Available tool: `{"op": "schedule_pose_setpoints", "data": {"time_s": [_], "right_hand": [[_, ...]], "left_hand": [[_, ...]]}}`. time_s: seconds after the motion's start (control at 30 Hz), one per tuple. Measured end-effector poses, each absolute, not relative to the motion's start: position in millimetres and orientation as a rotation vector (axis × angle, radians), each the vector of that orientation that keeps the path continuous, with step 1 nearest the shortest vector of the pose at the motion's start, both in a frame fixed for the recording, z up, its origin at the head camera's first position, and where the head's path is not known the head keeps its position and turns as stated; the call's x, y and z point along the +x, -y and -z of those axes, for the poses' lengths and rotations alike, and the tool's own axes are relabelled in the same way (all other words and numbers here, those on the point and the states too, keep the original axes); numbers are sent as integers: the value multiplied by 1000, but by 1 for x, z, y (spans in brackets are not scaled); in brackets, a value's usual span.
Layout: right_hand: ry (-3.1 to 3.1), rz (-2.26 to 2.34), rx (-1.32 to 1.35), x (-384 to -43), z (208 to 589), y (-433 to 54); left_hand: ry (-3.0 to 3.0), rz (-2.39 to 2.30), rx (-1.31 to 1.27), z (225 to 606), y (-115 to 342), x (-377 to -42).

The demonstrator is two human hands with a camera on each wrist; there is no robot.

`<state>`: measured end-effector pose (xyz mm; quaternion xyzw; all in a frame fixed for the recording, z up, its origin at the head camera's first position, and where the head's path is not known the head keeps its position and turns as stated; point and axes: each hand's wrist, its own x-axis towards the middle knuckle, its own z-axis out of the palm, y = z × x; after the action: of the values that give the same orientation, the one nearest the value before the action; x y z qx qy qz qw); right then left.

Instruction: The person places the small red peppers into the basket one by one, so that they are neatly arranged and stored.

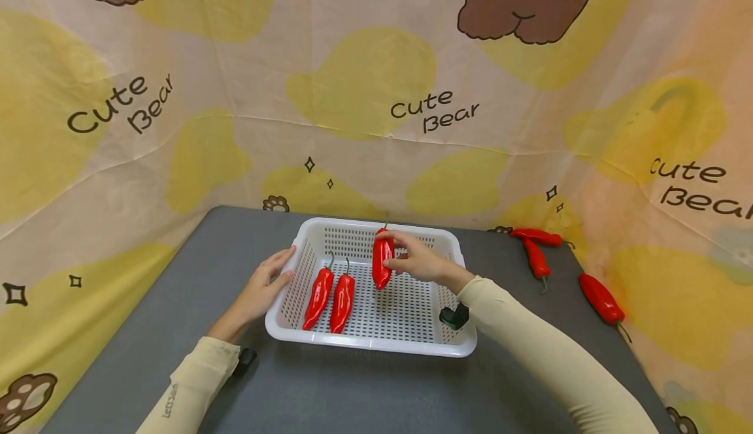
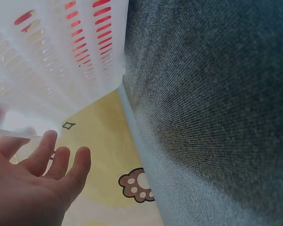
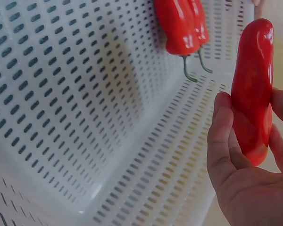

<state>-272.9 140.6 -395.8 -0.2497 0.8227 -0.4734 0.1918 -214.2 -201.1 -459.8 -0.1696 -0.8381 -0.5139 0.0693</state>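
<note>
My right hand (image 1: 414, 259) holds a red chili pepper (image 1: 383, 261) upright over the white plastic basket (image 1: 376, 344), stem up in the head view. In the right wrist view, thumb and fingers pinch this pepper (image 3: 253, 94) from both sides. My left hand (image 1: 265, 287) grips the basket's left rim; in the left wrist view, several fingers (image 2: 78, 172) reach past the rim. Inside the basket, two red peppers lie side by side on the left: one pepper (image 1: 318, 298) and another pepper (image 1: 342, 303), their green stems pointing away from me.
On the grey table (image 1: 365, 395), right of the basket, lie three more red peppers: one at the back (image 1: 536, 236), one touching it (image 1: 536, 259), and one by the right edge (image 1: 601, 299). A printed cloth (image 1: 353, 94) hangs around the table's back and sides.
</note>
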Motion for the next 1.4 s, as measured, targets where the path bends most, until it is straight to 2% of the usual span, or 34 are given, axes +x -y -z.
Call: {"op": "schedule_pose_setpoints", "data": {"time_s": [1.4], "right_hand": [[-2325, 1091, -675, -270, 420, -122]], "left_hand": [[2508, 1553, -525, 462, 201, -216]]}}
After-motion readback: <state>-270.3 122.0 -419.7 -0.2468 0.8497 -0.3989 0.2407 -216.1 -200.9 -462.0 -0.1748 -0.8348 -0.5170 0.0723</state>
